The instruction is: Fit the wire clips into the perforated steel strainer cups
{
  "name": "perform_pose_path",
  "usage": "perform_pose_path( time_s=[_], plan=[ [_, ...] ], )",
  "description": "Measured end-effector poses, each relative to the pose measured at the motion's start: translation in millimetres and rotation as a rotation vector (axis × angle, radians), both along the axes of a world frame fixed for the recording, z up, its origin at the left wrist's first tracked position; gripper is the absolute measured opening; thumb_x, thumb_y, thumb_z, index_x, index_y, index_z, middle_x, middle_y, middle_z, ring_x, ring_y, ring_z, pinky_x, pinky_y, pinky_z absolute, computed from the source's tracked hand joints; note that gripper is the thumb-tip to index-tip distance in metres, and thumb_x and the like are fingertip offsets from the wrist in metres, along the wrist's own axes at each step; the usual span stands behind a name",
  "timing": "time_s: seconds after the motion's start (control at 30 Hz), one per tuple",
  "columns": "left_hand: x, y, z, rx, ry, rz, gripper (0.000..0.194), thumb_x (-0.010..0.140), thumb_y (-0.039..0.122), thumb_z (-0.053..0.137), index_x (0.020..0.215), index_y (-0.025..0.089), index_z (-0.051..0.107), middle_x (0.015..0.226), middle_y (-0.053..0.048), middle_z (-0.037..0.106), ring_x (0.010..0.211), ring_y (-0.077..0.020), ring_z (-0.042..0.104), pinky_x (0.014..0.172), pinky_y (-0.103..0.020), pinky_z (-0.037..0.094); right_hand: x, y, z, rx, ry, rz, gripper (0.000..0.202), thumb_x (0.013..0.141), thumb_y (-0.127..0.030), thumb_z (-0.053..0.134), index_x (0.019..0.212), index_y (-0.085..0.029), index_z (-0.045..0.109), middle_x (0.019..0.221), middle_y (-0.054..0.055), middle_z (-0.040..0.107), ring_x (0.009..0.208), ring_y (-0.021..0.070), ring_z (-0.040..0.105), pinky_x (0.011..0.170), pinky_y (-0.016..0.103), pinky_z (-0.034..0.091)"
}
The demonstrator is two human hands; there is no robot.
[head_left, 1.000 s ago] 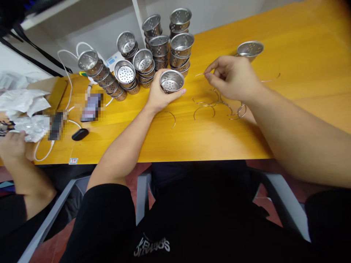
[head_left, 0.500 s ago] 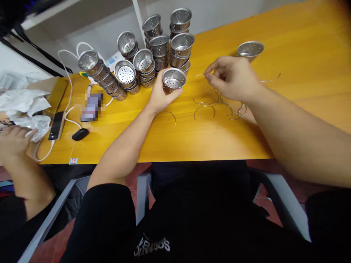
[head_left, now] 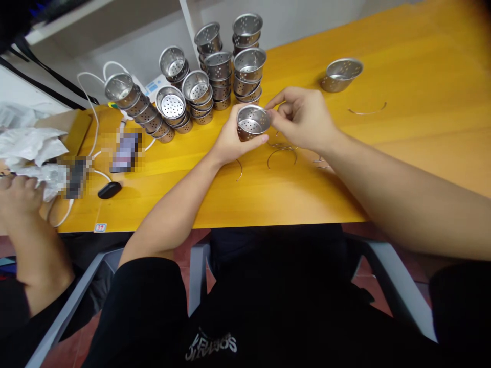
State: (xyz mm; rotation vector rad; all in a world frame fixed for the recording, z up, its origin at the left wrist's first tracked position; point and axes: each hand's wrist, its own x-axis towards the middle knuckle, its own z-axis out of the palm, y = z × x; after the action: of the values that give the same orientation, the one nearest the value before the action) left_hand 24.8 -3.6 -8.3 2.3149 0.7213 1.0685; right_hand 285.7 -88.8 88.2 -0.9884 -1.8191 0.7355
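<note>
My left hand point(head_left: 231, 141) is wrapped round a perforated metal cup point(head_left: 252, 123), held upright above the table with its mouth facing me. At the cup's right rim, my right hand point(head_left: 305, 116) pinches a thin curved wire point(head_left: 266, 110) between thumb and forefinger; most of that wire is hidden by the fingers. Below the right hand lie several loose curved wires point(head_left: 282, 148), partly covered by the hand and forearm. One more curved wire point(head_left: 240, 170) rests beside my left wrist.
Stacks of perforated cups point(head_left: 250, 69) stand at the back, left of centre. A single cup point(head_left: 341, 76) and a curved wire point(head_left: 367, 113) are on the right of the yellow table point(head_left: 245, 209). A phone point(head_left: 126, 152), cables and another person's hand point(head_left: 21, 197) are at left.
My right hand has moved left with the wire, bringing it to the cup's rim. The held cup has shifted slightly right and down. The lone cup at right is now fully uncovered.
</note>
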Motion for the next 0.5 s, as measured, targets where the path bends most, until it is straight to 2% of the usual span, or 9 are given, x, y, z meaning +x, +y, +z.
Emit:
perform_pose_path(
  time_s=[0.1, 0.27, 0.4, 0.5],
  plan=[
    [6.4, -9.0, 4.8, -0.012, 0.009, -0.003, 0.113, 0.1, 0.098, 0.086, 0.178, 0.031, 0.041, 0.168, -0.014, 0.069, 0.163, -0.0376, 0.078, 0.145, -0.062, 0.062, -3.0, 2.7, -5.9, -0.002, 0.004, -0.034, 0.054, 0.11, -0.085, 0.089, 0.106, -0.034, 0.073, 0.063, -0.003, 0.052, 0.061, 0.0218, 0.043, 0.062, 0.044, 0.041],
    [9.3, -14.2, 8.0, -0.03, -0.013, 0.003, 0.111, 0.099, 0.102, 0.085, 0.174, 0.033, 0.041, 0.166, -0.013, 0.07, 0.158, -0.0353, 0.081, 0.14, -0.058, 0.065, -1.9, 7.2, -14.9, 0.006, 0.014, -0.055, 0.053, 0.111, -0.085, 0.09, 0.112, -0.034, 0.076, 0.062, -0.002, 0.054, 0.063, 0.0235, 0.05, 0.066, 0.046, 0.052],
    [8.8, -13.6, 6.4, -0.019, -0.013, 0.005, 0.114, 0.099, 0.102, 0.084, 0.178, 0.034, 0.038, 0.166, -0.013, 0.069, 0.161, -0.0361, 0.078, 0.143, -0.06, 0.062, -2.5, 7.9, -17.5, -0.007, 0.008, -0.048, 0.047, 0.115, -0.077, 0.091, 0.116, -0.032, 0.078, 0.065, -0.001, 0.057, 0.065, 0.0247, 0.057, 0.072, 0.048, 0.058],
    [8.5, -14.3, 6.8, -0.017, 0.012, 0.016, 0.117, 0.099, 0.102, 0.085, 0.18, 0.033, 0.037, 0.165, -0.013, 0.07, 0.161, -0.0368, 0.077, 0.146, -0.063, 0.059, -6.2, 7.4, -18.2, -0.005, 0.012, -0.052, 0.043, 0.113, -0.073, 0.093, 0.117, -0.032, 0.08, 0.065, -0.001, 0.057, 0.063, 0.0254, 0.057, 0.071, 0.049, 0.058]
  ],
)
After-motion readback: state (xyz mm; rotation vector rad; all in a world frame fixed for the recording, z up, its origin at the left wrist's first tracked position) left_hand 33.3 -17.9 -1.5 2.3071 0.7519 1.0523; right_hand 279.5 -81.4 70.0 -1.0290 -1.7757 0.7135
